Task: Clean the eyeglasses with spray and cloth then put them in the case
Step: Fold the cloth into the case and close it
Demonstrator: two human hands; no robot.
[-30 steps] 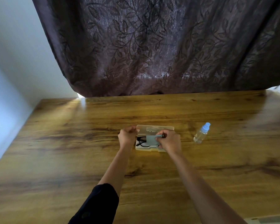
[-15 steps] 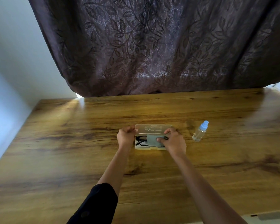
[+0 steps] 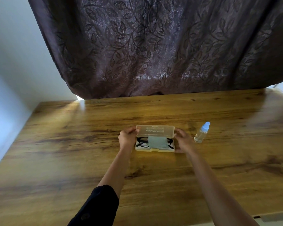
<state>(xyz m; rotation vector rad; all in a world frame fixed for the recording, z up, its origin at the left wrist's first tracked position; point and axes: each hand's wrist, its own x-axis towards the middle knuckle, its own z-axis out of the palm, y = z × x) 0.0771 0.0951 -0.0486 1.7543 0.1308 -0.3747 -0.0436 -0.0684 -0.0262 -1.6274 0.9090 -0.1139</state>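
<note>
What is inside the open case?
Black glasses lie in the case, with a grey cloth on top. The cloth covers their middle, so only both ends show.

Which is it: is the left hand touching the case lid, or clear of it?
Touching. The head view shows the left hand with its fingertips curled onto the left end of the raised lid, with no gap between them.
</note>
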